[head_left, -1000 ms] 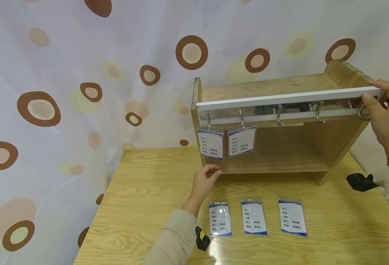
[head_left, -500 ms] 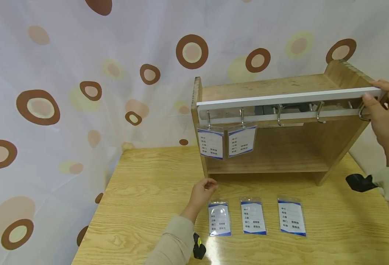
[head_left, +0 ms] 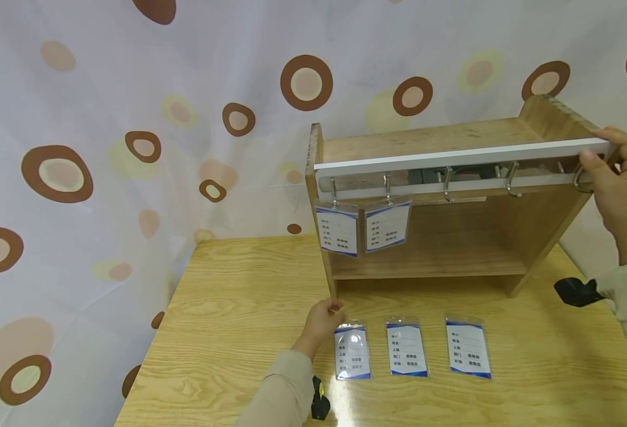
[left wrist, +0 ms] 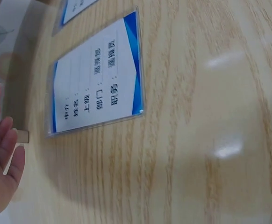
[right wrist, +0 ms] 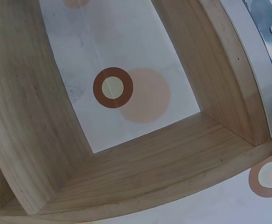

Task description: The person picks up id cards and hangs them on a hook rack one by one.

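My left hand [head_left: 321, 326] hovers by the shelf's front left foot, at the top edge of the left card holder [head_left: 353, 356] on the table. Its fingers are loosely bent with nothing between them; in the left wrist view the fingers [left wrist: 5, 144] are apart from that card holder [left wrist: 98, 79]. With thumb in front, my right hand [head_left: 625, 196] grips the right end of the wooden shelf [head_left: 430, 133] at its hook rail [head_left: 462, 158]; only a sliver of it shows in the right wrist view. Two card holders hang from the leftmost hooks, one [head_left: 337, 232] beside another [head_left: 387, 228].
Two more card holders lie flat in the row, one in the middle [head_left: 406, 349] and one at right [head_left: 468, 349]. Several metal hooks on the rail's right part carry nothing. A patterned sheet [head_left: 185, 77] hangs behind the wooden table [head_left: 228, 296].
My left hand has moved down from below the hanging card holders to the top of the left card holder on the table. The right hand keeps its grip on the shelf.
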Demonstrator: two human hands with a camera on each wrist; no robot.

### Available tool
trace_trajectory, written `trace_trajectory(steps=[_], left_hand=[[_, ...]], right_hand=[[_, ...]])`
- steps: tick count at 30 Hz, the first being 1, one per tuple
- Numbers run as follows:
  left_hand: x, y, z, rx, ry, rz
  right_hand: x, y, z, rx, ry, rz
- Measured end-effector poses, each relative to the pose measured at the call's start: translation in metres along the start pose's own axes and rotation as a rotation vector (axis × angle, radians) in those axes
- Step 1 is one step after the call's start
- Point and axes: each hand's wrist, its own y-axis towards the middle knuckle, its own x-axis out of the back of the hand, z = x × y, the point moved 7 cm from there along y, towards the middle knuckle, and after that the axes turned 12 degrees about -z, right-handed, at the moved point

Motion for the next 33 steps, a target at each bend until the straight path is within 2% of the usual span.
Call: trace_trajectory(steps=[5,10,14,17,18,20,22,25,29,33], left_hand=[[-0.007,0.000,0.011,0.020,0.104,0.045],[-0.014,0.000,0.017,-0.016,0.205,0.058],[-0.017,-0.003,0.018,-0.046,0.258,0.053],[-0.017,-0.004,0.017,-0.054,0.287,0.058],[-0.018,-0.005,0.017,-0.054,0.291,0.062],[-0.018,-0.006,0.016,-0.060,0.319,0.073],[-0.019,-0.007,0.017,-0.064,0.354,0.086],[-0.019,-0.008,0.015,-0.091,0.422,0.089],[-0.019,-0.009,0.012,-0.128,0.491,0.067],[-0.020,-0.008,0.011,-0.149,0.538,0.049]], right_hand=[[0.000,-0.001,0.001,-0.004,-0.021,0.018],[0.001,0.001,0.000,-0.031,-0.003,0.031],[-0.001,0.002,0.000,-0.007,-0.002,0.051],[0.000,0.011,-0.020,0.018,0.000,0.075],[0.000,0.016,-0.031,0.043,0.032,0.097],[0.001,0.023,-0.047,0.042,0.025,0.104],[0.002,0.025,-0.052,0.052,0.019,0.110],[0.001,0.016,-0.034,0.040,-0.050,0.091],[0.000,0.005,-0.009,0.034,-0.062,0.082],[0.000,-0.001,0.003,0.027,-0.053,0.081]])
